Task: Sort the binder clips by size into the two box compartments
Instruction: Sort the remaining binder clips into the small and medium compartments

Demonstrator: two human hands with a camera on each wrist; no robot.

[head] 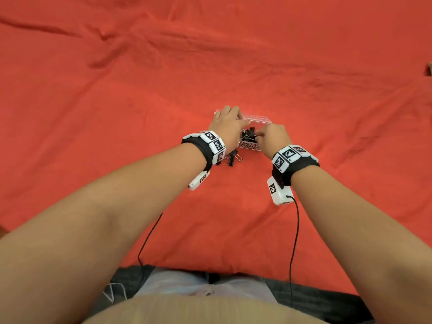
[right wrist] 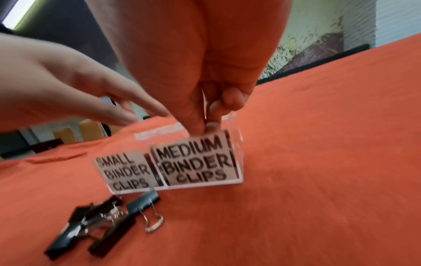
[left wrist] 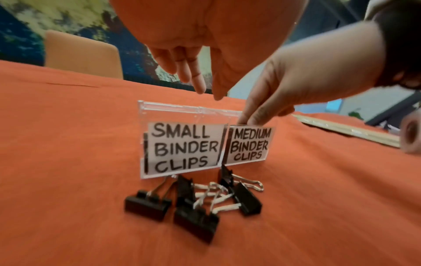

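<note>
Where box [left wrist: 182, 115] sits, orange cloth [head: 93, 113], chair [left wrist: 82, 54] bkgd

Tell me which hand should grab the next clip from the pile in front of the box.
Left. The left hand is open above the box, nearest the loose binder clips; the right hand is pinched at the medium compartment.

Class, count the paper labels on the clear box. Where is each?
2. The small-clips label sits on the front of the left compartment, the medium-clips label on the front of the right one. The box has other sides that are hidden.
</note>
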